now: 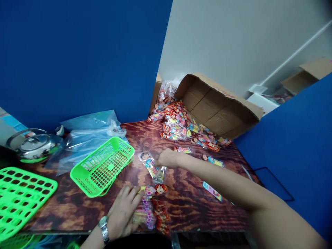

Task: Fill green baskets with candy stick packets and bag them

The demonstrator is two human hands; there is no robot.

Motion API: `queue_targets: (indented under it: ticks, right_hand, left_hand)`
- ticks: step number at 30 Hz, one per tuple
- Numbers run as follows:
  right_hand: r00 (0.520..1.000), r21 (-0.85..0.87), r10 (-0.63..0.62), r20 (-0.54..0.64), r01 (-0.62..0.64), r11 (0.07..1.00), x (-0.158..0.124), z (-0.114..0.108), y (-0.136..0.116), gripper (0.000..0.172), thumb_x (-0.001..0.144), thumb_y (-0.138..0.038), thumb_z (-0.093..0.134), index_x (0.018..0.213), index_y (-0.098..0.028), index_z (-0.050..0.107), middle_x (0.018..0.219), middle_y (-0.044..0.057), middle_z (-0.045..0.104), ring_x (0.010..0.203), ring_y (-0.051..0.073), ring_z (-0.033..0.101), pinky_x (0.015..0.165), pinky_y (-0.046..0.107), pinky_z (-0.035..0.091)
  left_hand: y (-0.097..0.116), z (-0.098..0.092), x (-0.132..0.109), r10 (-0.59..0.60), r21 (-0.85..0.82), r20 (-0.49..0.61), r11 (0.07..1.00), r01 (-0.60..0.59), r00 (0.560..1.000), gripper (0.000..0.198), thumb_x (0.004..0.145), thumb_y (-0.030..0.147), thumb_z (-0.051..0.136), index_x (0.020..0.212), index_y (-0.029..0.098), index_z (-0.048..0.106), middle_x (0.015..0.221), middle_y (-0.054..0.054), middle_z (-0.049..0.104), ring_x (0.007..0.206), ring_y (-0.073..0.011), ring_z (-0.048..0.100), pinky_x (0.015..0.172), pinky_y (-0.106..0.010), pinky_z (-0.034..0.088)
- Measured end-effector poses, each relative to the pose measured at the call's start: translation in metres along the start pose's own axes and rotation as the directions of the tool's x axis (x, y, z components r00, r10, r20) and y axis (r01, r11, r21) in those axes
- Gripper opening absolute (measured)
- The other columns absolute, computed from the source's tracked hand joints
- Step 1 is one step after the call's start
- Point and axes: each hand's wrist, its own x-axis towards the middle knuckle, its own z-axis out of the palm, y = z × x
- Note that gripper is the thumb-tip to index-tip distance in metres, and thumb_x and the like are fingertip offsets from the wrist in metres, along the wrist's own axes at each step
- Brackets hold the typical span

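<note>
My left hand (124,211), with a watch on the wrist, lies flat with fingers spread on a small stack of toy packets (153,211) near the table's front edge. My right hand (167,158) reaches forward over the table, its fingers closed on a clear packet with a cartoon head (151,166) that lies slanted on the wood. A big heap of the same colourful packets (181,126) spills from a tipped cardboard box (218,103) at the back.
A green plastic basket (102,166) stands left of my hands. Another green grid tray (20,197) is at the far left, beside a steel kettle (35,147) and clear plastic bags (88,135). Loose packets (212,191) lie at the right. Blue partitions enclose the table.
</note>
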Motion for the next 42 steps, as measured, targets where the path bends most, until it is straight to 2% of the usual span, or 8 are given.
queue_targets:
  ticks: [5, 9, 19, 25, 30, 36, 38, 42]
  right_hand:
    - [0.861, -0.326, -0.509, 0.011, 0.484, 0.812, 0.035, 0.023, -0.012, 0.017, 0.088, -0.017, 0.051, 0.078, -0.024, 0.063, 0.130, -0.004, 0.054, 0.118, 0.026, 0.043, 0.099, 0.052, 0.028]
    - [0.786, -0.474, -0.616, -0.052, 0.524, 0.708, 0.043, 0.034, 0.001, 0.019, 0.092, -0.017, 0.044, 0.091, -0.026, 0.061, 0.100, 0.001, 0.065, 0.101, 0.021, 0.049, 0.103, 0.049, 0.025]
    - [0.932, -0.430, -0.326, -0.161, 0.231, 0.873, -0.003, 0.013, 0.006, 0.012, 0.084, -0.019, 0.057, 0.075, -0.021, 0.066, 0.095, 0.003, 0.065, 0.126, 0.028, 0.034, 0.107, 0.059, 0.009]
    - [0.937, -0.362, -0.345, -0.062, 0.301, 0.882, -0.022, 0.052, -0.013, 0.012, 0.085, -0.024, 0.056, 0.089, -0.022, 0.066, 0.133, 0.008, 0.049, 0.115, 0.026, 0.047, 0.099, 0.053, 0.029]
    - [0.977, -0.282, -0.194, -0.085, 0.164, 0.945, -0.027, 0.066, -0.017, 0.015, 0.089, -0.021, 0.047, 0.097, -0.022, 0.060, 0.099, 0.008, 0.064, 0.088, 0.021, 0.056, 0.085, 0.045, 0.039]
    - [0.986, 0.187, 0.154, -0.067, -0.139, 0.972, -0.054, 0.071, 0.006, 0.058, 0.064, -0.040, 0.073, 0.115, -0.017, 0.056, 0.090, 0.010, 0.066, 0.097, 0.027, 0.055, 0.092, 0.047, 0.037]
    - [0.901, 0.515, 0.430, -0.061, -0.341, 0.787, -0.066, 0.076, 0.023, 0.047, 0.053, -0.036, 0.079, 0.094, -0.018, 0.065, 0.079, 0.005, 0.067, 0.087, 0.025, 0.059, 0.087, 0.042, 0.042]
    - [0.530, 0.881, 0.848, 0.001, -0.402, 0.250, -0.080, 0.085, 0.060, 0.028, 0.066, -0.035, 0.070, 0.087, -0.017, 0.065, 0.075, 0.002, 0.068, 0.072, 0.020, 0.064, 0.068, 0.031, 0.050]
  left_hand:
    - [0.004, -0.009, 0.001, -0.020, -0.004, 0.046, 1.000, 0.020, 0.999, 0.082, 0.059, 0.030, 0.061, 0.136, 0.018, 0.035, 0.134, -0.013, 0.045, 0.117, -0.0335, 0.038, 0.103, -0.054, 0.027]
    - [0.004, -0.005, -0.001, -0.007, -0.005, 0.019, 1.000, 0.008, 1.000, 0.084, 0.057, 0.029, 0.061, 0.136, 0.018, 0.035, 0.133, -0.012, 0.045, 0.116, -0.0328, 0.039, 0.103, -0.053, 0.027]
    - [0.000, -0.001, -0.004, 0.074, 0.010, -0.094, 0.997, -0.073, 0.993, 0.076, 0.061, 0.034, 0.059, 0.132, 0.019, 0.039, 0.129, -0.012, 0.048, 0.113, -0.0323, 0.040, 0.099, -0.050, 0.030]
    - [-0.008, 0.002, -0.004, 0.165, 0.069, -0.151, 0.985, -0.156, 0.975, 0.075, 0.067, 0.034, 0.058, 0.136, 0.020, 0.033, 0.130, -0.011, 0.049, 0.114, -0.0304, 0.042, 0.098, -0.047, 0.032]
    - [-0.012, 0.007, -0.006, 0.234, 0.148, -0.246, 0.968, -0.202, 0.941, 0.073, 0.071, 0.037, 0.057, 0.138, 0.021, 0.032, 0.129, -0.010, 0.051, 0.115, -0.0291, 0.044, 0.097, -0.042, 0.036]
    - [-0.016, 0.007, -0.006, 0.245, 0.151, -0.216, 0.965, -0.216, 0.945, 0.082, 0.069, 0.043, 0.061, 0.142, 0.025, 0.026, 0.130, -0.007, 0.053, 0.114, -0.0294, 0.048, 0.096, -0.041, 0.039]
    - [-0.017, 0.007, -0.006, 0.247, 0.132, -0.211, 0.966, -0.223, 0.946, 0.087, 0.068, 0.046, 0.062, 0.143, 0.026, 0.022, 0.130, -0.007, 0.053, 0.113, -0.0303, 0.049, 0.095, -0.042, 0.039]
    - [-0.016, 0.008, -0.005, 0.235, 0.121, -0.221, 0.970, -0.212, 0.947, 0.090, 0.066, 0.049, 0.063, 0.143, 0.028, 0.021, 0.129, -0.006, 0.054, 0.112, -0.0304, 0.050, 0.094, -0.041, 0.041]
